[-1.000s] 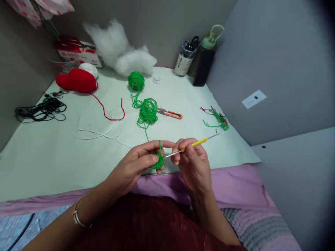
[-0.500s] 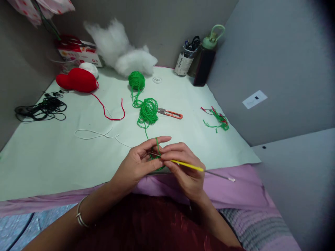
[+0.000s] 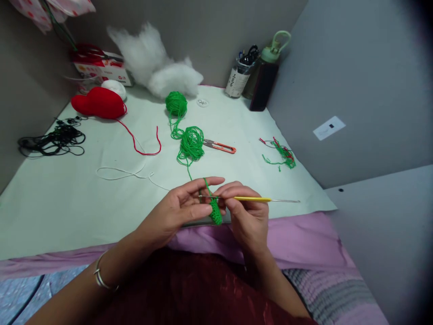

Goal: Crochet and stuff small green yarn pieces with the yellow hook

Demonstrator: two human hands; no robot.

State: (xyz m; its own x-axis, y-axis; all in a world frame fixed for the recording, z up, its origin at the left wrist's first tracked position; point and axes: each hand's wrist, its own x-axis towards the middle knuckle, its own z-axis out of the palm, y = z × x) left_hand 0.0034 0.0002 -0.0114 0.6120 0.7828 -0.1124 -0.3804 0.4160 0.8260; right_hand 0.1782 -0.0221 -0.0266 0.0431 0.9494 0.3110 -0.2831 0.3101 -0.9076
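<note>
A small green crochet piece (image 3: 215,213) is pinched by my left hand (image 3: 182,207), its thumb against the left side. Green yarn runs over the raised left index finger and back to a loose green tangle (image 3: 191,143) and a green yarn ball (image 3: 176,104). My right hand (image 3: 248,216) grips a crochet hook (image 3: 252,199) by its yellow handle. The hook lies nearly level, its metal tip at the top of the crochet piece, between both hands. Exactly how the yarn loops on the shaft is too small to tell.
Orange thread snips (image 3: 220,146) lie beside the tangle. Red yarn (image 3: 99,103), black cord (image 3: 61,139) and white stuffing (image 3: 174,79) are at the left and back. A pen cup (image 3: 237,79), bottle (image 3: 270,54) and phone (image 3: 264,88) stand back right; yarn scraps (image 3: 284,155) lie right.
The hook has swung from slanting down-right to almost level. The crochet piece, mostly hidden before, now shows between my hands, and my right hand has turned and shifted slightly right.
</note>
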